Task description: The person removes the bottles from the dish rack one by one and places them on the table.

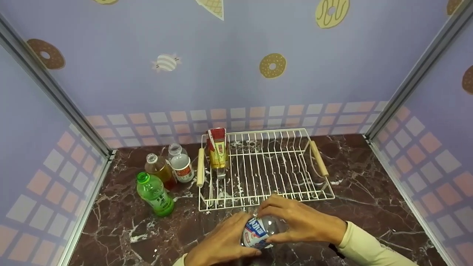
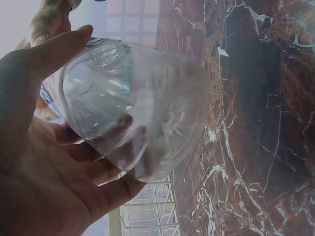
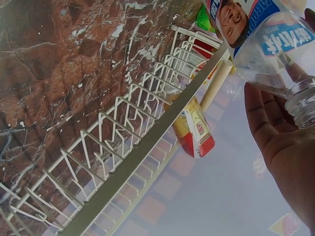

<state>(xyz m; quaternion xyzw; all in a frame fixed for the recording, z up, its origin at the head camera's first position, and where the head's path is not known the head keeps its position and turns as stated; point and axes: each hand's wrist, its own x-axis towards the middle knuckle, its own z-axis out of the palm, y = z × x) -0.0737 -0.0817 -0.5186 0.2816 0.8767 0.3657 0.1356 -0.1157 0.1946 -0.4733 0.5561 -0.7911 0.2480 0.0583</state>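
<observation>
A clear plastic bottle (image 1: 255,233) with a blue, white and red label is held up between both hands near the front of the counter. My left hand (image 1: 225,240) grips its body, thumb on one side and fingers curled round the other; the clear base (image 2: 172,113) faces the left wrist view. Around the shoulder and neck are the fingers and thumb of my right hand (image 1: 295,220). In the right wrist view the threaded neck (image 3: 302,105) is bare, with no cap on it, and the fingers lie behind it.
A white wire rack (image 1: 266,173) with wooden handles stands behind the hands. In its left end leans a red and yellow bottle (image 1: 218,149). Left of the rack stand a green bottle (image 1: 156,195), an amber-filled bottle (image 1: 162,171) and a clear labelled bottle (image 1: 181,164). Patterned walls enclose the marbled counter.
</observation>
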